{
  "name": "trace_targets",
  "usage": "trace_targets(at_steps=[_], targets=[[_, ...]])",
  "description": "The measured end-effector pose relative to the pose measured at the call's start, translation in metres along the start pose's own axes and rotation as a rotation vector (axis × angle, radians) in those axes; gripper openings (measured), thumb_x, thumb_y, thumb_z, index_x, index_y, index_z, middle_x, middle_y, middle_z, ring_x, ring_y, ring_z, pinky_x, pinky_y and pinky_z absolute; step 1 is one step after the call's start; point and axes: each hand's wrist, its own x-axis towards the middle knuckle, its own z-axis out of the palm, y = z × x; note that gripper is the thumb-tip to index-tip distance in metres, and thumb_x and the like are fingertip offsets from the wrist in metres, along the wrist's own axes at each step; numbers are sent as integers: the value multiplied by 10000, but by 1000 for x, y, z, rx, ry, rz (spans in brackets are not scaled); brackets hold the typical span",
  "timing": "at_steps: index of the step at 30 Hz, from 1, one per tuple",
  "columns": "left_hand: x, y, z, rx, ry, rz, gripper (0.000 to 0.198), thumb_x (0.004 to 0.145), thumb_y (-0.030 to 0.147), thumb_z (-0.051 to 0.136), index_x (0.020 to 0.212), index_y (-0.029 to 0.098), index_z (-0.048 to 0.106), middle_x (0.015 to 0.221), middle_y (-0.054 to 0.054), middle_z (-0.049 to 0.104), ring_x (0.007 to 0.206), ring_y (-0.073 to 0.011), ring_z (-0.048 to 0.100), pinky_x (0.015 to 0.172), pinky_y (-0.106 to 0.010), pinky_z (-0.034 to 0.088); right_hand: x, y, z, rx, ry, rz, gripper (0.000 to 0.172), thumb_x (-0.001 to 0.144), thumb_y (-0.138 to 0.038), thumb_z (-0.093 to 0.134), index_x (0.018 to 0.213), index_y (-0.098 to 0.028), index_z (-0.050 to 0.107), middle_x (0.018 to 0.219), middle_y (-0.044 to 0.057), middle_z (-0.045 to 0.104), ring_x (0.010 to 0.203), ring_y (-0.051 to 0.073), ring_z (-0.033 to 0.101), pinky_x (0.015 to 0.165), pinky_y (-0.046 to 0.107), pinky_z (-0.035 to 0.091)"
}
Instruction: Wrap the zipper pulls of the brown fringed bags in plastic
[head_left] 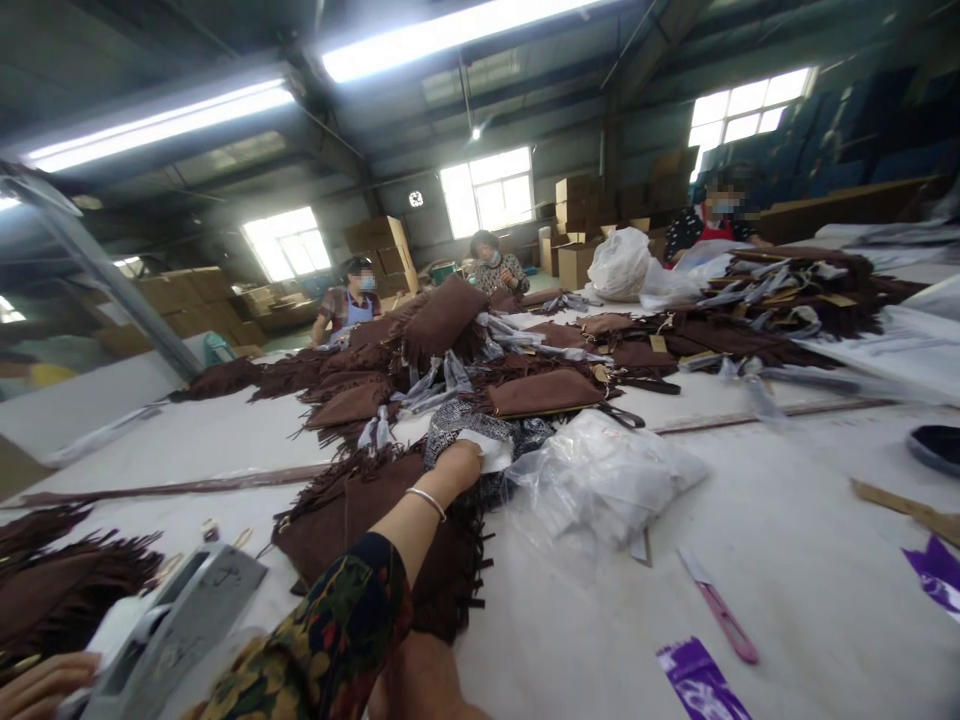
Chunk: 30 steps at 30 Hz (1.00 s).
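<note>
My left hand, with a bangle at the wrist, reaches forward from a flowered sleeve. Its fingers are closed around a white paper-like piece at a black-and-white patterned cloth. Below it lies a dark brown fringed bag, partly covered by my left arm. At the bottom edge, what seems to be my right hand is beside the bag's lower end, its fingers hidden. To the right of my left hand is a clear plastic bag with white contents.
Brown fringed bags are heaped across the table. At right lie a pink-handled knife, purple wrappers and a cardboard strip. Another hand, apparently a co-worker's, touches a grey boxy device. Several masked people sit beyond the heap.
</note>
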Motion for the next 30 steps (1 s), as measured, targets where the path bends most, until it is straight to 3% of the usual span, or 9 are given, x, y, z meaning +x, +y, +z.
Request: trace_targets(at_steps=[7,15,18,21,25,30], targets=[[-21,-4,-17,-50,99,-42,269,900,219,449,957,118,691,977,-173,694,958,-243,646,857,-315,471,-1,8,6,101,132,-70,336,730,-123,566,1019,-240,693,957,76,759,910,272,712,783,323,517],[-36,-6,-33,-184,157,-46,197,863,166,494,823,116,680,875,-161,692,890,-236,647,836,-318,460,0,13,17,112,185,-83,253,703,-100,566,906,-210,669,862,86,740,853,270,700,709,302,479],[-53,-1,-41,-279,162,-12,227,893,217,462,786,143,648,779,-95,685,745,-178,641,715,-261,470,0,14,18,118,192,-88,262,719,-105,557,921,-230,669,887,64,745,866,259,698,722,301,466],[-86,-10,-58,-455,157,12,313,933,335,400,773,164,607,659,-26,643,558,-128,582,541,-213,431,0,15,19,118,163,-86,283,727,-98,553,941,-240,671,903,50,747,881,248,695,725,286,453],[-140,-58,-99,-741,257,-47,275,883,405,474,788,181,601,587,19,591,497,-118,541,463,-197,401,0,17,22,128,185,-141,264,740,-93,535,928,-233,656,882,36,736,866,224,688,726,265,431],[-200,-162,-151,-782,487,-398,150,828,291,560,754,169,604,581,17,594,485,-102,538,469,-190,426,-6,17,22,168,184,-221,215,815,-136,455,895,-224,634,840,29,718,823,189,675,724,249,423]])
